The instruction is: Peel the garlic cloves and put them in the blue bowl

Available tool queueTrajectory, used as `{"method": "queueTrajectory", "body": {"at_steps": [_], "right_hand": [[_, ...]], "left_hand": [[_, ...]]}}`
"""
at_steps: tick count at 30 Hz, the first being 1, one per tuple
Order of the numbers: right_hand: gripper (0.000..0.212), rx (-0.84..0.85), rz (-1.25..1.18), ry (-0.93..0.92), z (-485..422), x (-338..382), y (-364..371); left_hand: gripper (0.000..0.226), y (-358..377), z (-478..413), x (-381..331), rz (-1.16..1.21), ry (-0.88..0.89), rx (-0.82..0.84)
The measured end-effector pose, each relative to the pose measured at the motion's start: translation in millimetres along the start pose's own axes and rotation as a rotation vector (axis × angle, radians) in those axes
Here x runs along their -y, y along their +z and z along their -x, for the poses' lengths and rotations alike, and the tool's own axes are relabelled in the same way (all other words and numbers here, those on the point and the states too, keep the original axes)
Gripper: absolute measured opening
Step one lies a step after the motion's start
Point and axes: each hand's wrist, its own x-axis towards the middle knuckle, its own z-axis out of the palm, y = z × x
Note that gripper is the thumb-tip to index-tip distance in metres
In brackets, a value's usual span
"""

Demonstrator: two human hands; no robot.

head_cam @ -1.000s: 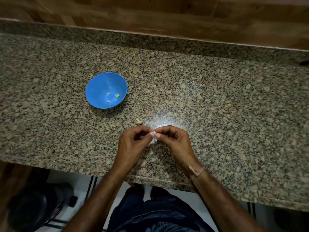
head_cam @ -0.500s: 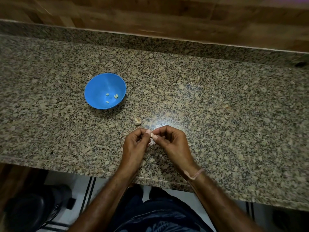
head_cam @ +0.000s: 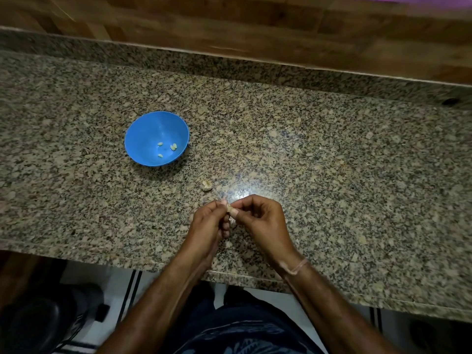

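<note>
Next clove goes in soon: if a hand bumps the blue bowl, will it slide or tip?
Likely slides easily: the bowl looks like light plastic, holds only a few small cloves, and sits on a glossy counter. It may rock if pushed at the rim, since its walls curve down to what seems a narrow base.

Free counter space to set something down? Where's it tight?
Widest bare stretch: granite countertop right of the right hand, up to the back ledge. Also bare: left of the blue bowl and the front edge below it. Tight: between bowl and hands, where a garlic piece lies; left hand and right hand pinch a garlic clove.
</note>
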Motion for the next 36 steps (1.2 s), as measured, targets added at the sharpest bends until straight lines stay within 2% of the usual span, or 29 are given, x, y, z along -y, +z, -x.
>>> {"method": "queueTrajectory", "body": {"at_steps": [3,4,6,8,11,15,17,19,22,26,30,36], "right_hand": [[0.011,0.030,-0.304,0.250,1,4,-1],[0.011,0.039,-0.342,0.280,1,5,-2],[0.010,0.019,-0.229,0.202,1,4,-3],[0.009,-0.002,-0.034,0.048,0,6,-3],[0.009,-0.003,-0.048,0.046,-1,5,-2],[0.010,0.015,-0.307,0.262,-1,4,-4],[0.010,0.011,-0.340,0.291,0,3,-6],[0.009,-0.006,-0.251,0.240,-1,1,-10],[0.010,-0.026,-0.097,0.110,-1,2,-11],[0.010,-0.037,-0.034,0.031,0,5,-9],[0.012,-0.036,-0.056,0.016,0,5,-7],[0.012,-0.020,-0.152,0.093,-2,1,-7]], "left_hand": [[0.028,4,4,0,-0.127,0.113,-0.068],[0.029,5,5,0,-0.174,0.150,-0.087],[0.029,5,3,0,-0.176,0.123,-0.079],[0.027,3,-1,0,-0.056,0.009,-0.025],[0.030,4,-2,0,0.028,-0.047,0.017],[0.023,3,4,-1,-0.189,0.130,-0.069],[0.016,-2,5,-4,-0.236,0.173,-0.066],[0.014,-5,8,-7,-0.273,0.204,-0.029],[0.009,-6,10,-9,-0.412,0.326,-0.096],[0.008,-6,8,-10,-0.526,0.411,-0.136],[0.015,-3,8,-10,-0.491,0.389,-0.143],[0.019,-1,0,-5,-0.297,0.200,-0.152]]}}
